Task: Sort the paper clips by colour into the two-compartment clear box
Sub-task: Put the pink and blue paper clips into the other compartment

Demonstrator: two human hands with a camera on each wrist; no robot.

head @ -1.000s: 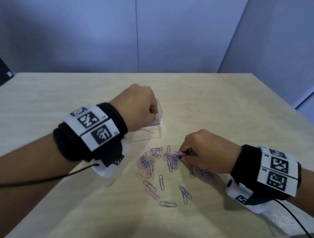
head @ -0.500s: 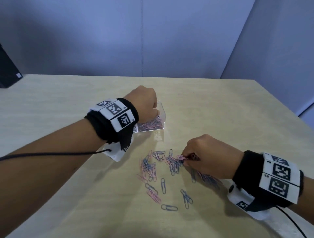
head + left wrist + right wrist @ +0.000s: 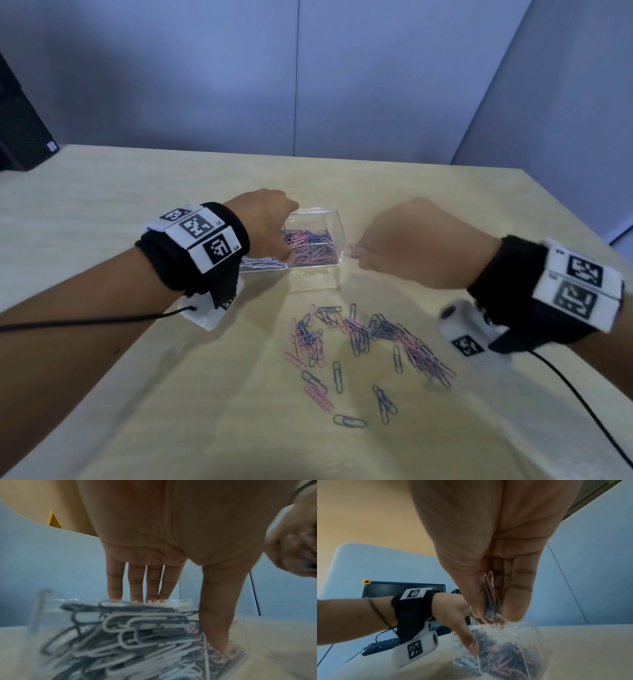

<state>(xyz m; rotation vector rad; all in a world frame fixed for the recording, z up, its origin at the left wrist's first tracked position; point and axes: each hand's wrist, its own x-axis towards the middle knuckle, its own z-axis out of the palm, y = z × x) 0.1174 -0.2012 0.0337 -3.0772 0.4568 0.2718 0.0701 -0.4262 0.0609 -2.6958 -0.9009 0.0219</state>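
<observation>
one clear box (image 3: 337,236), two hands (image 3: 263,222)

The left hand (image 3: 265,228) spans the clear box (image 3: 337,240), seemingly leaving its right compartment open.

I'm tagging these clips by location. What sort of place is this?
Probably an office desk in a partitioned cubicle: a pale wooden table, blue-grey partition panels behind it, and a monitor and keyboard in the right wrist view.

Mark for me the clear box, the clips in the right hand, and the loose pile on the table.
clear box (image 3: 337,274): head view, near right corner edge.
clips in the right hand (image 3: 490,588): right wrist view, wire loops between thumb and fingers.
loose pile (image 3: 359,334): head view, pink and blue cluster near its middle.
</observation>
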